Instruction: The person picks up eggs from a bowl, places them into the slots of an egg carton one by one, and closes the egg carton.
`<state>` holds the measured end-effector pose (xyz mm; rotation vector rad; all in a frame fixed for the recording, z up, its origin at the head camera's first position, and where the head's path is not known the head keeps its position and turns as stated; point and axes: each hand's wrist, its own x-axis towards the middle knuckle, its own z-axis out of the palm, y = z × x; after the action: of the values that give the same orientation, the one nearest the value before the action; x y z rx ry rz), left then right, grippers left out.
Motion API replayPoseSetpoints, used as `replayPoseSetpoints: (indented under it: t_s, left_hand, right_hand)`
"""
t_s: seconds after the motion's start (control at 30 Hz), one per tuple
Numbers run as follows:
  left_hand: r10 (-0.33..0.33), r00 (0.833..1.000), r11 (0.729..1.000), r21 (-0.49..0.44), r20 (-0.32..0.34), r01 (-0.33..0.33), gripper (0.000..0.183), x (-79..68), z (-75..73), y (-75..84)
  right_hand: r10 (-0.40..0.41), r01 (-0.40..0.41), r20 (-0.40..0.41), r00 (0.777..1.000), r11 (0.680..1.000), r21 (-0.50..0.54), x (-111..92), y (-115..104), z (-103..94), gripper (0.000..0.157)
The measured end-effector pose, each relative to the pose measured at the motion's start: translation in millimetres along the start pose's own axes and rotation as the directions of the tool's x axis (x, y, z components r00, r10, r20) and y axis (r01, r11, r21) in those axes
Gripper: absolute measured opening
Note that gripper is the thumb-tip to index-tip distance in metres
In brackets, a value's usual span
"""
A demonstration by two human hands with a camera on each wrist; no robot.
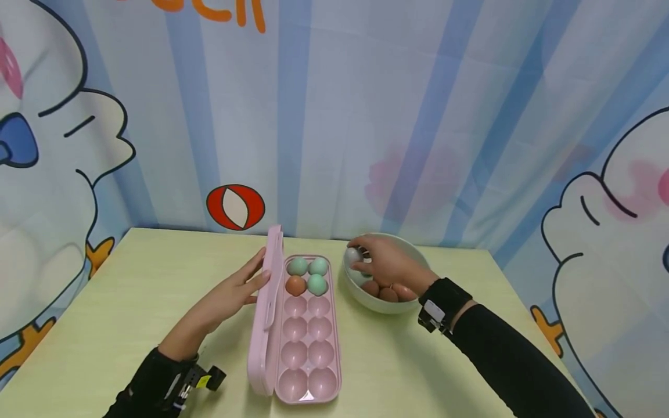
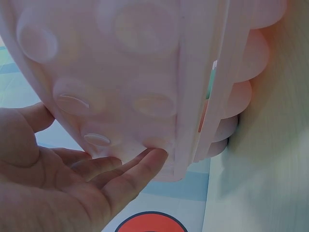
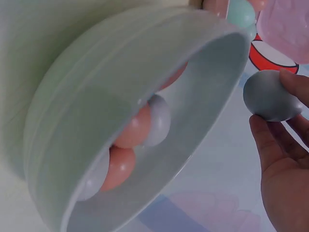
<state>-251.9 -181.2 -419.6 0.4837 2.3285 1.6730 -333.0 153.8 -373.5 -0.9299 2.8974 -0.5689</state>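
A pink egg box stands on the table with its lid raised along the left. In its far cups sit three pale green eggs and one brown egg; the nearer cups show bare. My left hand holds the lid's upper edge, thumb at the rim and fingers against the outer face. Over the left part of a pale green bowl, my right hand pinches a greyish egg between thumb and fingers, above the rim. Brown eggs and white eggs lie inside the bowl.
The pale yellow table ends at a striped blue-and-white cloth backdrop with cartoon figures. The bowl stands to the right of the egg box, near the table's far edge.
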Motion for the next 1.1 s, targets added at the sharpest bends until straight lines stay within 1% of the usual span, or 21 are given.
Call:
replayPoseSetpoints:
  t_s: [0.1, 0.2, 0.33, 0.43, 0.5, 0.7, 0.77, 0.9, 1.0, 1.1]
  left_hand:
    - [0.001, 1.0, 1.0, 0.003, -0.004, -0.001, 0.072, 0.4, -0.1, 0.1]
    - [-0.001, 1.0, 1.0, -0.001, 0.0, 0.001, 0.072, 0.9, 0.2, 0.1]
    - [-0.005, 1.0, 1.0, 0.001, 0.002, 0.005, 0.072, 1.2, 0.7, 0.0]
    - [-0.007, 1.0, 1.0, 0.004, -0.001, 0.007, 0.072, 1.4, 0.5, 0.4]
    - [-0.007, 1.0, 1.0, 0.001, 0.0, 0.007, 0.072, 1.5, 0.1, 1.0]
    - [-0.009, 1.0, 1.0, -0.011, 0.005, 0.01, 0.072, 1.5, -0.5, 2.3]
    - [-0.009, 1.0, 1.0, -0.016, 0.004, 0.009, 0.072, 1.4, -0.6, 2.2]
    - [-0.006, 1.0, 1.0, -0.028, 0.008, 0.006, 0.072, 0.7, -0.6, 1.1]
    - [-0.001, 1.0, 0.999, -0.045, 0.016, 0.002, 0.072, 0.0, -0.6, 0.1]
    - [0.001, 1.0, 0.998, -0.065, 0.021, 0.001, 0.071, -0.5, -0.5, -0.2]
  right_hand:
    - [-0.031, 0.031, -0.003, 1.0, 0.996, 0.082, 1.0, -6.2, 4.9, 0.041]
    - [-0.059, 0.057, 0.008, 0.998, 0.991, 0.118, 2.1, -13.3, 10.7, 0.041]
    - [-0.115, 0.112, 0.017, 0.993, 0.985, 0.13, 6.2, -20.2, 21.1, 0.042]
    - [-0.134, 0.129, 0.018, 0.991, 0.978, 0.165, 9.9, -26.0, 28.4, 0.043]
    - [-0.143, 0.134, 0.032, 0.989, 0.971, 0.197, 11.8, -30.5, 32.2, 0.044]
    - [-0.169, 0.145, 0.082, 0.982, 0.959, 0.245, 14.9, -41.9, 43.7, 0.045]
    - [-0.179, 0.153, 0.085, 0.98, 0.956, 0.251, 15.9, -45.7, 46.8, 0.044]
    - [-0.199, 0.178, 0.085, 0.976, 0.96, 0.215, 19.5, -51.8, 53.6, 0.038]
    - [-0.228, 0.211, 0.085, 0.97, 0.961, 0.177, 22.2, -54.4, 59.6, 0.035]
    - [-0.254, 0.237, 0.091, 0.963, 0.958, 0.164, 23.4, -56.2, 65.4, 0.036]
